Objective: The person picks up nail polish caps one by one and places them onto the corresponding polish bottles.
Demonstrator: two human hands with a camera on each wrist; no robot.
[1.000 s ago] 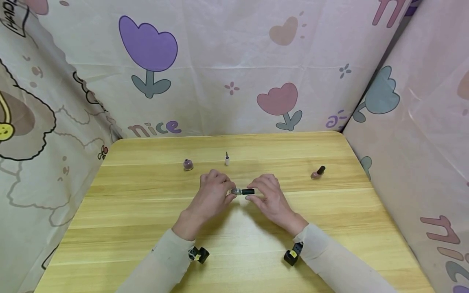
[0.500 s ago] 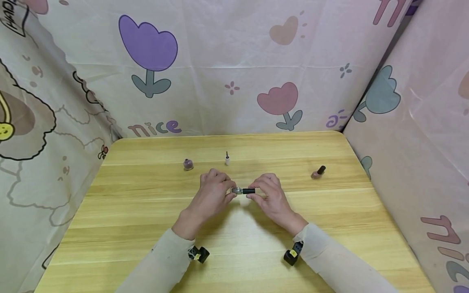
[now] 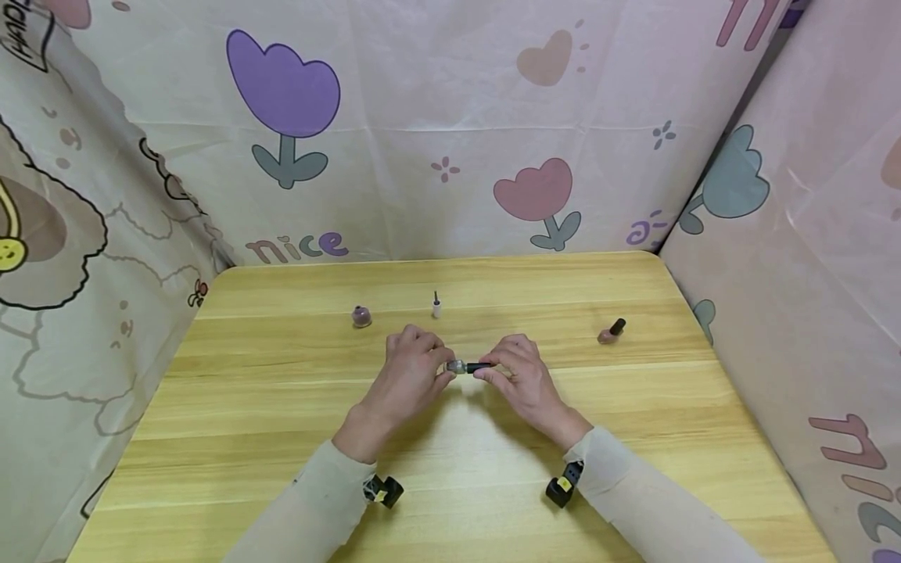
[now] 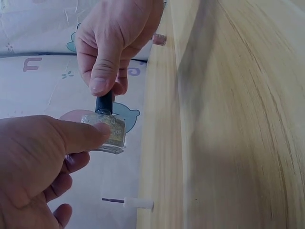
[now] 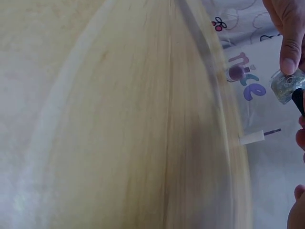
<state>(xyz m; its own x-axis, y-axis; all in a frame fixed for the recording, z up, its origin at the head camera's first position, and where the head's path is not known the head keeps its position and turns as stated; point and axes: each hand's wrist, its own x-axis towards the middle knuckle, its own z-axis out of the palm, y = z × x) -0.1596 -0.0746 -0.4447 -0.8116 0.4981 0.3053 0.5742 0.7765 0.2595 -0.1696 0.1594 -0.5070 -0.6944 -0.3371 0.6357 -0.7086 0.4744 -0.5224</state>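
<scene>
Over the middle of the table, my left hand [image 3: 408,371] pinches the clear glass body of a nail polish bottle [image 4: 116,131] with glittery contents, the thumb flat across its face. The bottle lies sideways in the head view, its black cap [image 4: 104,104] toward my right hand [image 3: 522,379]. That hand pinches the cap's end between thumb and fingers. The cap sits on the bottle's neck. Behind the hands, a white cap [image 3: 436,310] stands with its dark brush pointing up. To its left is an uncapped mauve nail polish bottle [image 3: 361,317].
Another nail polish bottle [image 3: 609,335], pinkish with a black cap, stands at the right of the wooden table [image 3: 281,453]. Printed cloth [image 3: 422,94] rises behind the table's far edge and along both sides. Each wrist wears a small black camera [image 3: 383,491].
My right thumb and fingertips have closed on the black cap and shifted slightly, covering more of its end. The left hand and the bottle stay nearly in place.
</scene>
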